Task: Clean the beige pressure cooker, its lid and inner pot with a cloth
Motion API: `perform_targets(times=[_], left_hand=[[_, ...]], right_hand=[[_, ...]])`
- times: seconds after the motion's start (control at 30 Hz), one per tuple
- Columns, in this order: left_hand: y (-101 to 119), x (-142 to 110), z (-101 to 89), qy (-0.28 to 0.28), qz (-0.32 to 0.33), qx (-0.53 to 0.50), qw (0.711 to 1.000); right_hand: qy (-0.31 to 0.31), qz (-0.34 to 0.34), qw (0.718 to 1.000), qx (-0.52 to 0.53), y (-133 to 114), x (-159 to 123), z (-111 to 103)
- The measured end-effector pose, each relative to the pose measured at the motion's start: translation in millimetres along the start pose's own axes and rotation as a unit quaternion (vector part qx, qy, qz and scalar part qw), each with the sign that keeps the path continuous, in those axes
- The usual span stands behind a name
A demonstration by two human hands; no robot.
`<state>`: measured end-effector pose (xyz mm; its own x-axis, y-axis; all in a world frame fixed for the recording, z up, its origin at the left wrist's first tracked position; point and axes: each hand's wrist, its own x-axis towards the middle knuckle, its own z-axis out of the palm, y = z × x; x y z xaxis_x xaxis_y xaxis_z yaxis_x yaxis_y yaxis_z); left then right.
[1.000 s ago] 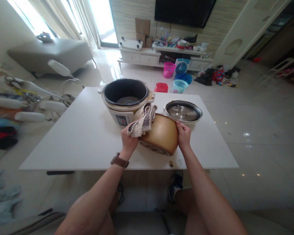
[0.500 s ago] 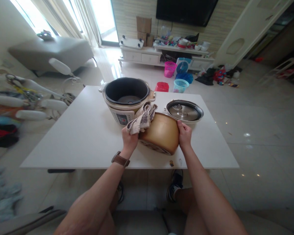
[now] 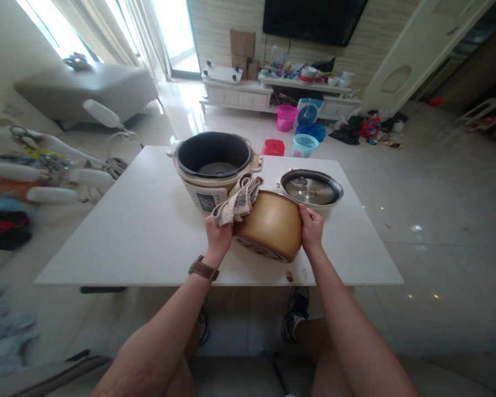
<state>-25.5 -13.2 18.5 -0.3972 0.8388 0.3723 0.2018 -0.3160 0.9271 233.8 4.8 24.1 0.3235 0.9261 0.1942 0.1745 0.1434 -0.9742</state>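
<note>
A gold-coloured inner pot (image 3: 273,223) is held tilted over the near part of the white table, part of its underside showing. My left hand (image 3: 219,236) is closed on a pale, dark-patterned cloth (image 3: 238,203) at the pot's left side; its fingertips are hidden. On the right side of the pot, my right hand (image 3: 311,227) grips the wall, thumb near the rim. Behind the cloth stands the electric pressure cooker body (image 3: 206,199), its dark inside open to view. The cooker's lid (image 3: 312,188) lies with its metal inner face up, just beyond my right hand.
The white table (image 3: 119,237) ends close to my knees. Two small bits, one of them a brown scrap (image 3: 289,275), lie by its near edge. Past the far edge are a red stool or bin (image 3: 273,147) and a light-blue basket (image 3: 305,145) on the floor.
Almost nothing differs: the cloth has shifted very slightly to the left against the pot. Both hands keep their places on the pot.
</note>
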Motion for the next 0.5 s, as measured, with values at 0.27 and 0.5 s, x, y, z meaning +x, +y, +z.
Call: perform_targets(times=[0.27, 0.5], left_hand=[[-4, 5, 2.4, 0.022, -0.037, -0.030, 0.999], [-29, 6, 6.8, 0.077, -0.225, -0.076, 0.968]], right_hand=[[-0.001, 0.002, 1.000, -0.001, -1, 0, 0], [0.002, -0.002, 1.000, 0.002, -1, 0, -1]])
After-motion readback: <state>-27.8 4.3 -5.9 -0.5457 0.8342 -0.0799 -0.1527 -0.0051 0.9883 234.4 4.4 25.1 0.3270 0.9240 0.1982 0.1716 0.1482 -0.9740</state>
